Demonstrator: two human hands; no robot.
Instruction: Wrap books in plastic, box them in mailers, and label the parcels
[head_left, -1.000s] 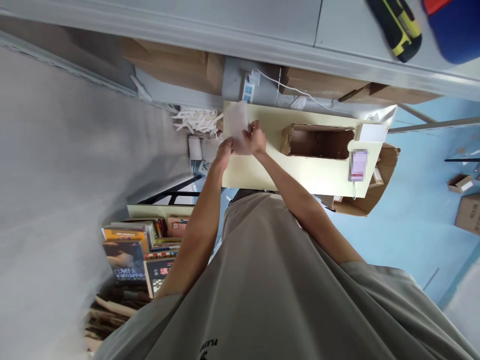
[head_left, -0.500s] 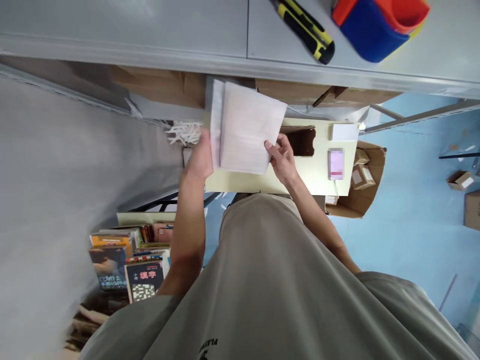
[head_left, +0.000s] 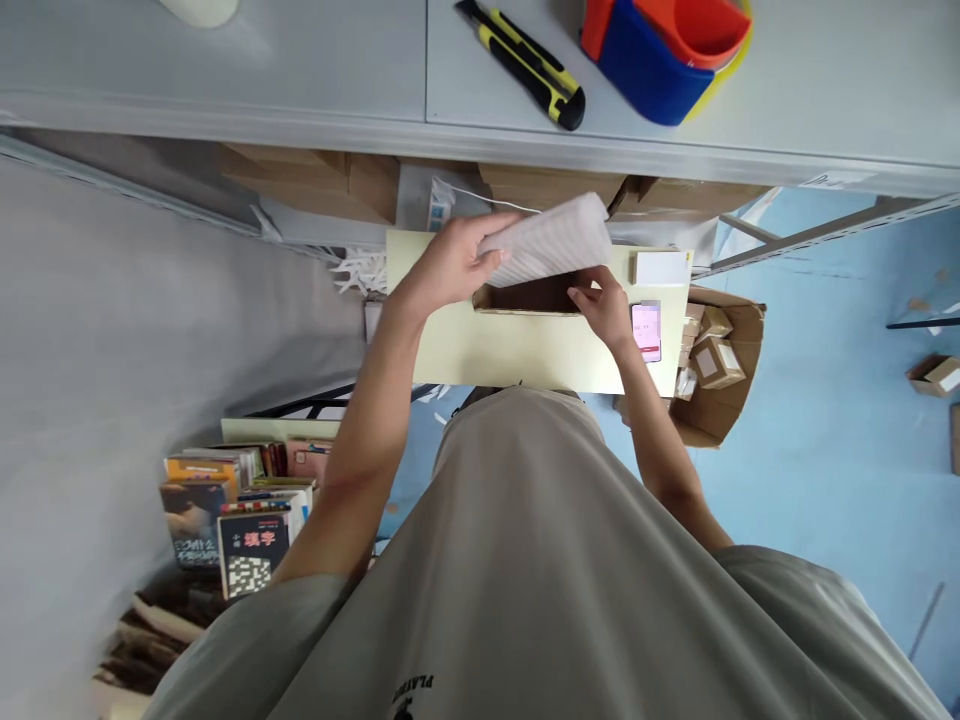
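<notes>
A white foam-wrapped bundle (head_left: 551,240), rolled or folded long, is held at its left end by my left hand (head_left: 448,262), with thumb on the near side and fingers over the top. It slants over a narrow open cardboard box (head_left: 529,298) on the pale yellow table (head_left: 487,355). The bundle covers the box's far side, and the box interior looks dark. My right hand (head_left: 606,310) is at the box's right end, thumb and fingers closed around its edge, close beneath the bundle's right end. What is inside the wrap cannot be made out.
A phone (head_left: 646,332) and a white stack of labels (head_left: 660,268) lie on the table's right. Beyond stands a large carton (head_left: 731,395) with small boxes. Above, a grey shelf (head_left: 337,70) carries a yellow-black utility knife (head_left: 529,65) and a tape dispenser (head_left: 660,60). Books (head_left: 255,540) stand lower left.
The flat white foam-wrapped piece, held up between both hands, is now a narrower bundle in my left hand over the box. My right hand let go of it and moved down to the box.
</notes>
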